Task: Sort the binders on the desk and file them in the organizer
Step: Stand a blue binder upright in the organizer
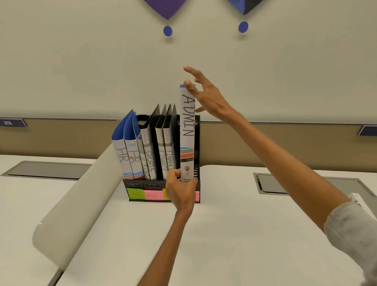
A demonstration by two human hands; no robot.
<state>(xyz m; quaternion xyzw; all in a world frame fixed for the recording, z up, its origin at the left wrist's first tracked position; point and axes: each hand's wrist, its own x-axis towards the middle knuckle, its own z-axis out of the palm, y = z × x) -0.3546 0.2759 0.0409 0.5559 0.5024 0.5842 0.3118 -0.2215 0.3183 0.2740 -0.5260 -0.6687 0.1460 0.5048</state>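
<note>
**Inspector:** White-spined binder (187,132) marked ADMIN stands upright at the 3 o'clock end of the black organizer (196,155). It stands far taller than its neighbours, so I judge it not yet seated.

**Clerk:** Hands?

**Inspector:** Left hand (180,189) curls round the foot of the spine. Right hand (205,95) is spread wide, fingers straight, touching the top edge and gripping nothing.

**Clerk:** The rest?

**Inspector:** HR binders (126,153) at 9 o'clock, then sports binders (148,157) and finance binders (165,156), all filed.

**Clerk:** Recommendation?

**Inspector:** Hold the spine plumb. Steer the foot with the left hand and press down from 12 o'clock with the flat right palm. Any tilt would likely snag a divider.
</note>
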